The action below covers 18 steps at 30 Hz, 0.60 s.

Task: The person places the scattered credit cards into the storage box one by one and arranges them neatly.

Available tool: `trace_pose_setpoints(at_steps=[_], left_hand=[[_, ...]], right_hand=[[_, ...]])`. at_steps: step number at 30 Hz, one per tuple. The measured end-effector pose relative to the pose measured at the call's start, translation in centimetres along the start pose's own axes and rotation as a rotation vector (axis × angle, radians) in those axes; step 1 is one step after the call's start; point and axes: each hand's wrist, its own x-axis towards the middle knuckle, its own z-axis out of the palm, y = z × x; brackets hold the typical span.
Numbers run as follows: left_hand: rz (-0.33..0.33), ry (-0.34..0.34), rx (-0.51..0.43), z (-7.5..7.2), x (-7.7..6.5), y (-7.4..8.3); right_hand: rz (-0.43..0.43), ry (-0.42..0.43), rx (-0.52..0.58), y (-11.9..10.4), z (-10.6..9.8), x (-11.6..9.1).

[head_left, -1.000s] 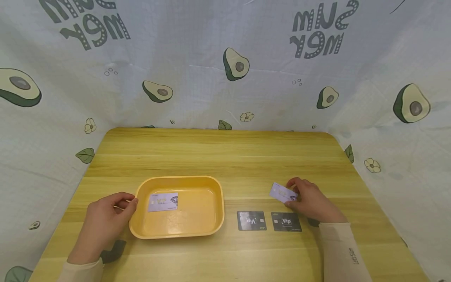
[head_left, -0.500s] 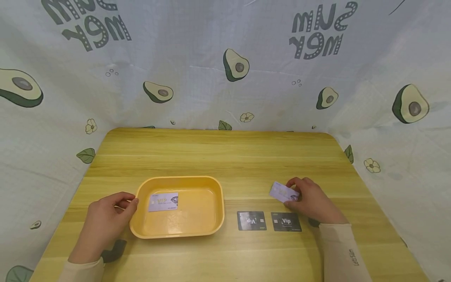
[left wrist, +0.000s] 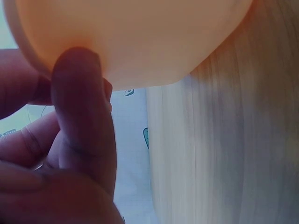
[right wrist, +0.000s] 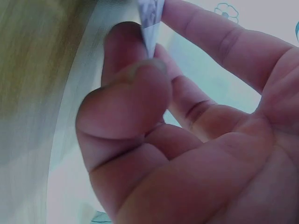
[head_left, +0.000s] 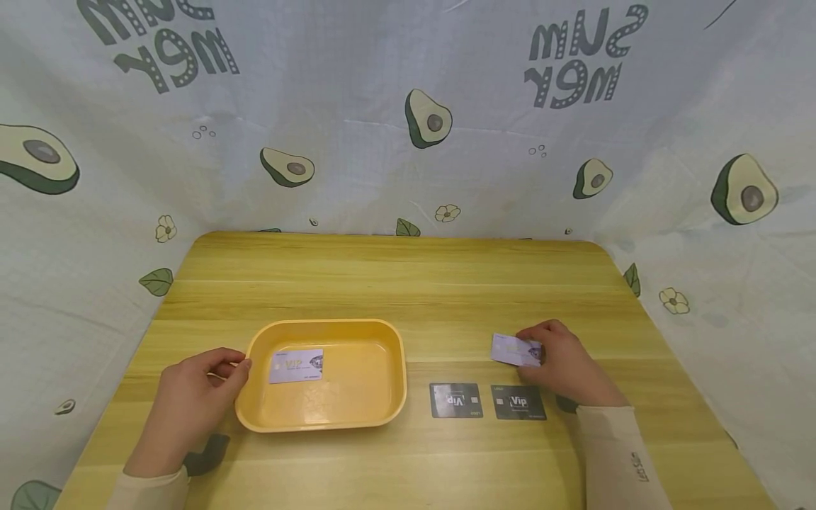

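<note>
My left hand (head_left: 194, 404) pinches the left rim of a shallow yellow tray (head_left: 376, 411); the left wrist view shows the thumb (left wrist: 81, 98) pressed on the tray's outer wall (left wrist: 149, 42). Inside the tray, toward its left, lies a lavender VIP card (head_left: 296, 366). Off to the right, my right hand (head_left: 567, 365) holds a second lavender card (head_left: 510, 350) by its right end, between thumb and fingers. Seen from the right wrist, that card (right wrist: 150, 23) is nearly edge-on above the thumb tip.
Two dark grey VIP cards, one on the left (head_left: 455, 401) and one on the right (head_left: 518, 403), lie side by side on the wooden table (head_left: 408, 283), between the tray and my right forearm. A white cloth with avocado prints (head_left: 357, 85) hangs behind and around the table.
The card in my right hand has turned from a slant to nearly level. My left hand, the tray and the dark cards stay in place.
</note>
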Motion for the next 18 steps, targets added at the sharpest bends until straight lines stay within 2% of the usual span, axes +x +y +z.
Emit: trace_pose_setpoints(at_steps=[8,18], left_hand=[[-0.004,-0.01,0.003,-0.04,-0.05,-0.06],[0.027,-0.002,0.011,0.02,0.02,-0.3]], right_hand=[[0.018,0.007,-0.016,-0.21,0.11,-0.01],[-0.022,0.029,-0.03,0.3,0.05,0.09]])
